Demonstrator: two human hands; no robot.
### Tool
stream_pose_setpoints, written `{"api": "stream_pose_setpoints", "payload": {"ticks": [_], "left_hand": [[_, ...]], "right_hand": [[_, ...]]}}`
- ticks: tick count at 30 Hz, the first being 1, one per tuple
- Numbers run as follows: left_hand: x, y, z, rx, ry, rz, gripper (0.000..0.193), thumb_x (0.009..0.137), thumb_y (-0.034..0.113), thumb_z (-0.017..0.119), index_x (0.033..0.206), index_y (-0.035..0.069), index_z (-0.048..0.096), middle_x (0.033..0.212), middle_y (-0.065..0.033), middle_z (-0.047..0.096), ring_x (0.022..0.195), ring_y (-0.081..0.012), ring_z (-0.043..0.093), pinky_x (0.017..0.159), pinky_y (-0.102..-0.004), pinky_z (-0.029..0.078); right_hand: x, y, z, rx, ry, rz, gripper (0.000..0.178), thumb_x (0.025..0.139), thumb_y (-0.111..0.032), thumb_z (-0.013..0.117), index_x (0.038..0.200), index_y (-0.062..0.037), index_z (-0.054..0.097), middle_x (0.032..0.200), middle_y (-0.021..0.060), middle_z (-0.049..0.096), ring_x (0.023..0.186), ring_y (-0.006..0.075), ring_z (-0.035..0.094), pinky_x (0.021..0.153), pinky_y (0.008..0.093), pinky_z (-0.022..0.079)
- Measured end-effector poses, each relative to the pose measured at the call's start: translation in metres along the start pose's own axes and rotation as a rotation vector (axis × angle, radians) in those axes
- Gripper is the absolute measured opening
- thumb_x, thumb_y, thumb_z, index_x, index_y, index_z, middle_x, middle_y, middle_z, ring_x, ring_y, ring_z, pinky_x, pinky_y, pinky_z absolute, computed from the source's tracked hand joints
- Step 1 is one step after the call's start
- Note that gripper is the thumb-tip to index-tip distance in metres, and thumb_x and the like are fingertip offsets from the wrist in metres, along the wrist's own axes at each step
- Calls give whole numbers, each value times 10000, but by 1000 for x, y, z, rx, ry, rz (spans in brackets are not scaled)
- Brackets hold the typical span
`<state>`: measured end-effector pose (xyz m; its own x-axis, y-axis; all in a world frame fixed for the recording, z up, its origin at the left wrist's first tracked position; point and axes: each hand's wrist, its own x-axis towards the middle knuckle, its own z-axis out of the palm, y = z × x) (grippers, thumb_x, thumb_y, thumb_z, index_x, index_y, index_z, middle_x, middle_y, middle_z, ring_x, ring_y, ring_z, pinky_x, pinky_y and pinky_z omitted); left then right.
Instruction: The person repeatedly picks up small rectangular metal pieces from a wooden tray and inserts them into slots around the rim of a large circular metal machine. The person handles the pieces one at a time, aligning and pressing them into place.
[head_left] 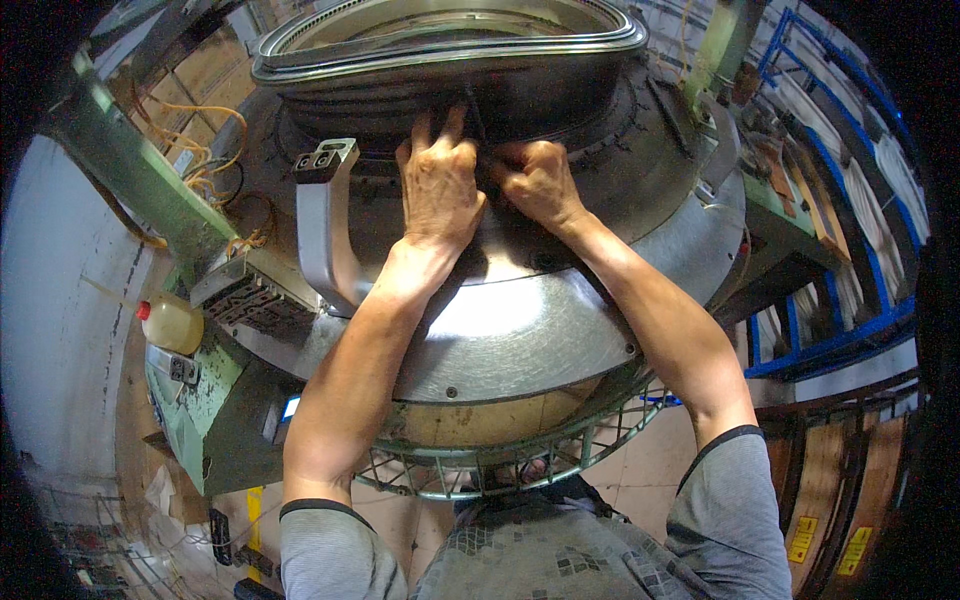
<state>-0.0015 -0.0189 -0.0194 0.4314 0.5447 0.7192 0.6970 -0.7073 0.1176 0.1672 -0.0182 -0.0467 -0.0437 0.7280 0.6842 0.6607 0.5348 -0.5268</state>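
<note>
Both my hands are at the near side of a large round machine with a dark cylinder (350, 112) in its middle. My left hand (440, 185) rests against the lower cylinder wall, back of the hand up, two fingers stretched upward and apart, the others bent. Beside it, my right hand (540, 185) is closed, with its fingers curled in toward a dark gap at the cylinder's foot. Whatever it pinches, if anything, is hidden by the fingers and shadow. Below my wrists lies a shiny metal ring plate (490, 345).
A grey metal bracket (315, 230) stands left of my left forearm. Green posts (150, 150) flank the machine, with orange cables (200, 165) at the left. A bottle of yellowish liquid (172, 325) with a red cap sits lower left. Blue racks (840, 200) stand at the right.
</note>
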Motion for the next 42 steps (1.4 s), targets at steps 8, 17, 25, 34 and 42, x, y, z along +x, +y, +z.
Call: {"api": "stream_pose_setpoints", "payload": {"ticks": [8, 17, 25, 34, 42], "left_hand": [[2, -1, 4, 47, 5, -12, 374, 568, 46, 823, 931, 16, 737, 1497, -118, 482, 1322, -405, 453, 1033, -541, 423], [1, -1, 6, 28, 10, -23, 345, 581, 33, 787, 921, 13, 730, 1502, -116, 480, 1315, -416, 454, 1046, -558, 395], [2, -1, 5, 35, 12, -19, 317, 595, 18, 757, 911, 12, 730, 1509, -110, 475, 1302, -425, 464, 1040, -572, 392], [2, 0, 5, 27, 16, -15, 286, 607, 4, 742, 893, -3, 727, 1507, -106, 479, 1290, -433, 477, 1031, -576, 401], [2, -1, 4, -6, -3, -20, 326, 610, 9, 762, 935, -3, 738, 1515, -95, 469, 1296, -429, 473, 1038, -569, 405]], "right_hand": [[0, 2, 2, -1, 29, -48, 120, 723, -115, 628, 697, -3, 663, 701, 244, 640, 610, 407, 650, 555, 442, 513], [0, 3, 0, -52, 3, -42, 152, 814, -146, 672, 816, -5, 728, 758, 240, 673, 645, 294, 718, 575, 375, 528], [1, 1, -1, -63, -6, -28, 163, 820, -158, 669, 809, -6, 726, 748, 239, 672, 632, 280, 714, 574, 375, 526], [1, 4, 0, -67, -29, 40, 172, 833, -165, 684, 833, -2, 736, 758, 246, 677, 637, 253, 715, 577, 367, 522], [2, 4, 2, -48, -26, 37, 190, 840, -189, 689, 858, -8, 742, 781, 250, 676, 676, 286, 729, 595, 378, 530]]}}
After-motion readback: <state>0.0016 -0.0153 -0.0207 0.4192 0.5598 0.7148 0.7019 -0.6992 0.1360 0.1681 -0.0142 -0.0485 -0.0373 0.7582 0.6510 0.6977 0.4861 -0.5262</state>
